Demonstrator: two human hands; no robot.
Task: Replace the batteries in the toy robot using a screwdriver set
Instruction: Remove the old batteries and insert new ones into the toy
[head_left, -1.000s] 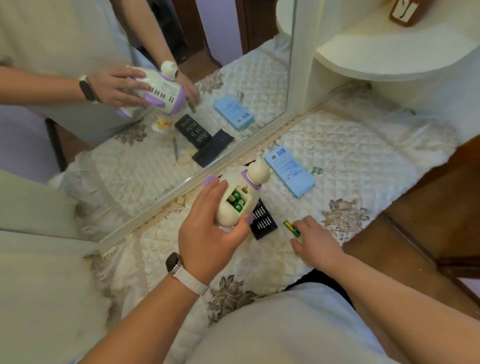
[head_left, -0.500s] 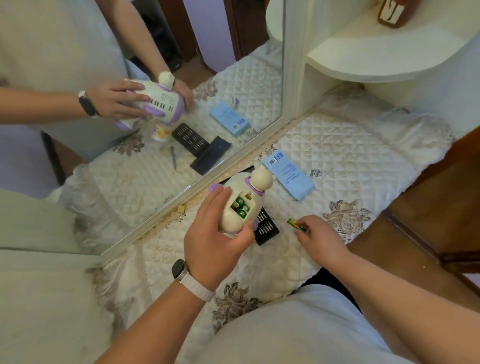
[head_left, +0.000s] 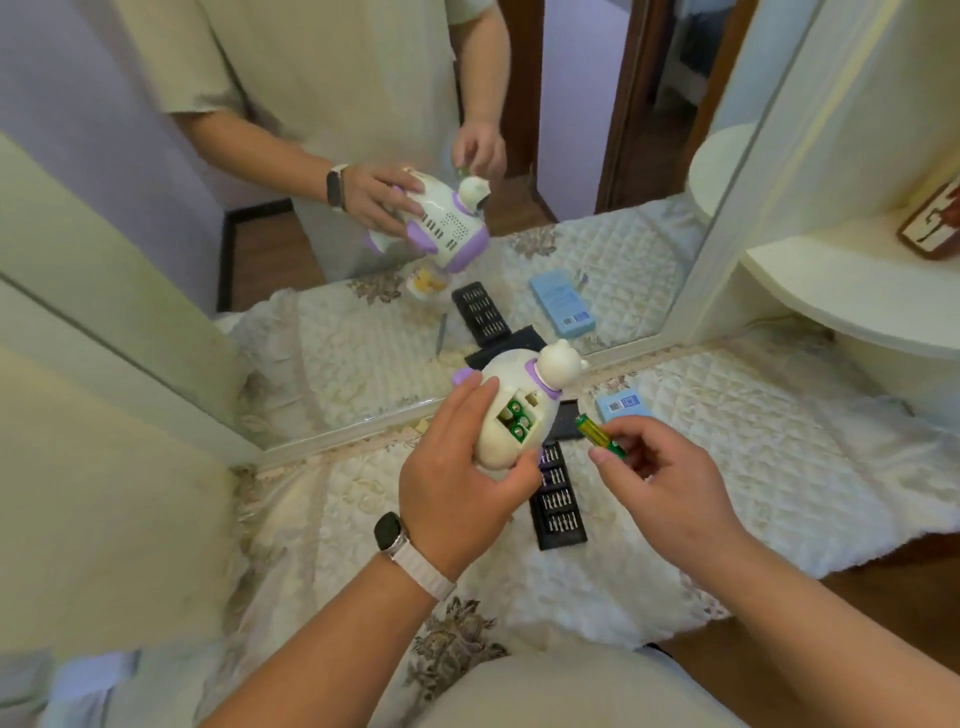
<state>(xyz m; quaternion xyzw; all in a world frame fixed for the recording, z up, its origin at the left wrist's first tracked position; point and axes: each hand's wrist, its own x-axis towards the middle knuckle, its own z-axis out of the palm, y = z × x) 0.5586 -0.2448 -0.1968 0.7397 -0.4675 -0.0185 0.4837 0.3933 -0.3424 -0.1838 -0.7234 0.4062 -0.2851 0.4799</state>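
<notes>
The left hand grips the robot, its bay open, two batteries seemingly seated. The right hand pinches another battery alongside. Closing and screwing remain.

Legible text: none. Blue box, at the table's mirror edge: white label with a square code and small print, too blurred to read. Brown item on the shelf: white marks, not decipherable. Battery: green-and-yellow wrap, print unreadable.
</notes>
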